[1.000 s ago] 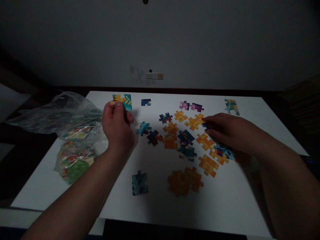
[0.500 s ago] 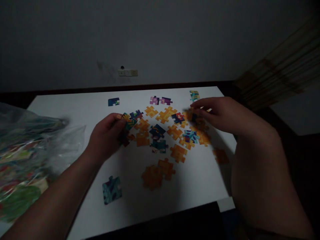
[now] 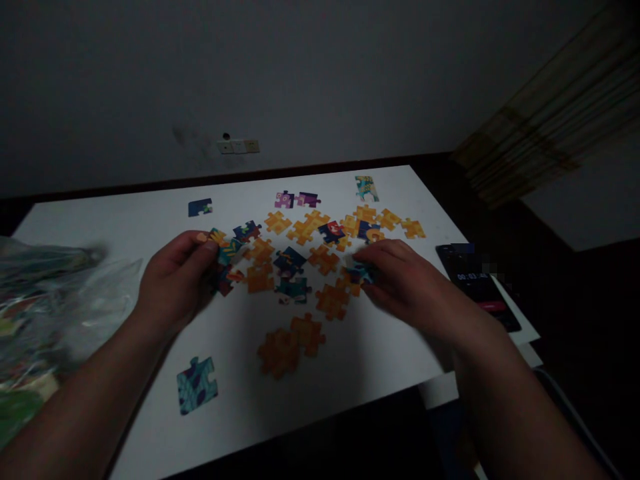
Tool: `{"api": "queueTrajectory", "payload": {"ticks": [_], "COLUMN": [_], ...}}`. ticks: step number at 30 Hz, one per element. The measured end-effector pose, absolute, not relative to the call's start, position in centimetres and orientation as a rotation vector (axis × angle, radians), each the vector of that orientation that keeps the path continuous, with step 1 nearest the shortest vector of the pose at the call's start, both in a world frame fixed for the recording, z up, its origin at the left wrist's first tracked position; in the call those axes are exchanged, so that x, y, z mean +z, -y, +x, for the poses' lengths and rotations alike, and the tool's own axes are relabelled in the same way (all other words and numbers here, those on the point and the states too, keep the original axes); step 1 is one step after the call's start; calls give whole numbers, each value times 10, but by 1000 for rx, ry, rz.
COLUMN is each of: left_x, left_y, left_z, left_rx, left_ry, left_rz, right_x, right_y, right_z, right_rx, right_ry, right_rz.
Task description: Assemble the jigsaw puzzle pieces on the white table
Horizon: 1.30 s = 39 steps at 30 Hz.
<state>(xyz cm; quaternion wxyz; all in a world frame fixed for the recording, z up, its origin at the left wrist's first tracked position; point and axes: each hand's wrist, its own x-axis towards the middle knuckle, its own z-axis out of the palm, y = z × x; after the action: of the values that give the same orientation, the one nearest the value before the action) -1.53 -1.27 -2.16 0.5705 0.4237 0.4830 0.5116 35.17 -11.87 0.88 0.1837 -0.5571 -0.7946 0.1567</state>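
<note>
My left hand pinches a teal-and-yellow puzzle piece between thumb and fingers. Just below it lies a dark piece with orange, partly behind that hand. At the right of the pile, the fingers of my right hand close on a light-blue puzzle piece, which they partly cover. Between the hands are several orange pieces, a dark blue piece, a teal piece and a piece with red. Nearer me lie joined or overlapping orange pieces.
Clear plastic bags with colourful contents lie on the left of the white table. A phone showing a timer rests at the right edge. Corner-like pieces sit apart, including a teal one at front left.
My right hand has come from the far right of the pile toward me, onto the light-blue piece, uncovering orange pieces and the phone. My left hand still holds its piece. The view has shifted right.
</note>
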Motion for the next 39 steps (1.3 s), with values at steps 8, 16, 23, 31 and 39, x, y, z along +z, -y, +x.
{"api": "queueTrajectory", "payload": {"ticks": [8, 16, 23, 31, 39], "left_x": [-22, -22, -26, -26, -25], "left_y": [13, 13, 11, 11, 11], "left_z": [-15, -11, -14, -14, -14], "left_rx": [1185, 1212, 1196, 1199, 1221], "left_ry": [-1150, -1099, -1089, -1064, -1105], "left_rz": [1023, 1004, 1009, 990, 1125], "right_x": [-1, -22, -24, -20, -25], "right_y": [172, 201, 202, 192, 207], "right_z": [361, 322, 225, 192, 213], "right_rx": [514, 152, 323, 383, 53], "right_ry": [2023, 2090, 2109, 2183, 2172], "right_rz": [-1566, -1552, -1548, -1562, -1514]}}
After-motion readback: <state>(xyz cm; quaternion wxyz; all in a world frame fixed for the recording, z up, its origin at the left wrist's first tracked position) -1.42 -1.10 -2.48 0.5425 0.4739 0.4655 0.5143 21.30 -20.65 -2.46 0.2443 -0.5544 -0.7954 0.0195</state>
